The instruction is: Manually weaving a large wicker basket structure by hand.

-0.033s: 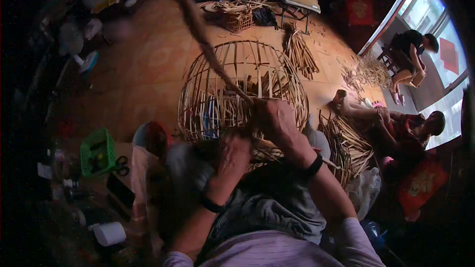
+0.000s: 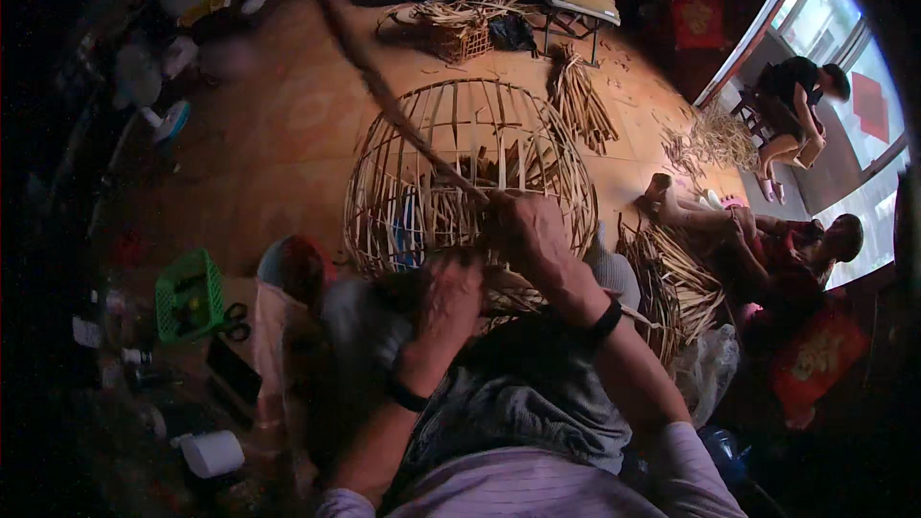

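Note:
A round open-ribbed basket of pale split strips stands before my knees. My right hand is closed around a long brown strip, which slants from my grip up past the top left. Close beside it, my left hand has its fingers curled at the near side of the basket. Those fingertips are in shadow, so whatever they grip cannot be made out. A dark band circles each wrist.
Dried strips lie by my right knee, another bundle behind the basket. At left are a green plastic basket, scissors and a white mug. One person sits at right, another farther back.
The upper part of the long brown strip has swung slightly left. Both hands are in nearly the same place.

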The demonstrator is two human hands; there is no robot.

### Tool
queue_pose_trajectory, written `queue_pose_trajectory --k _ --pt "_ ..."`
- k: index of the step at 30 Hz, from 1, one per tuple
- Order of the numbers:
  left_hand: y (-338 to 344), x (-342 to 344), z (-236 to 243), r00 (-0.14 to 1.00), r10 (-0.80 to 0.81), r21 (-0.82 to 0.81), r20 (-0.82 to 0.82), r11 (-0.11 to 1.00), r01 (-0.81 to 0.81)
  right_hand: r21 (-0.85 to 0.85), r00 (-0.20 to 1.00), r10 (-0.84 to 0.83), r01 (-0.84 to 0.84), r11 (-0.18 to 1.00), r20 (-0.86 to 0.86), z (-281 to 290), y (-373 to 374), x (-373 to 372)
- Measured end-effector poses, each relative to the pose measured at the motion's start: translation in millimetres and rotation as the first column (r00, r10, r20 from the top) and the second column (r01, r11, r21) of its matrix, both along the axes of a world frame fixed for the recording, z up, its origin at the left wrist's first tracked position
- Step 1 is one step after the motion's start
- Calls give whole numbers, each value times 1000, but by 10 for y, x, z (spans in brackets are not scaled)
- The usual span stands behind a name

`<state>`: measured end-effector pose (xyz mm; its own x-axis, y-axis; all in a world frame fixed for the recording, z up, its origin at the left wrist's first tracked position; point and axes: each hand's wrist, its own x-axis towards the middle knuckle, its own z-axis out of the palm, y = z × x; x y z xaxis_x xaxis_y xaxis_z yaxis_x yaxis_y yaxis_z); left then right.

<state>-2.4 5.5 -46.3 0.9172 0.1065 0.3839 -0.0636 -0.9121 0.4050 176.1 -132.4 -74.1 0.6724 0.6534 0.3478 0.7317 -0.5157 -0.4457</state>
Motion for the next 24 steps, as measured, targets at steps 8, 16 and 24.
queue_pose_trajectory --k 8,16,24 --pt "35 91 166 983 123 -160 -133 977 -144 323 976 90 -21 946 -199 540 199 -384" --pt "-13 105 66 987 156 -115 -25 981 -158 632 442 455 464 621 -773 457 -54 -563" --pt "33 194 -28 972 220 -150 -79 962 -230 517 339 393 629 581 -855 417 -387 -808"
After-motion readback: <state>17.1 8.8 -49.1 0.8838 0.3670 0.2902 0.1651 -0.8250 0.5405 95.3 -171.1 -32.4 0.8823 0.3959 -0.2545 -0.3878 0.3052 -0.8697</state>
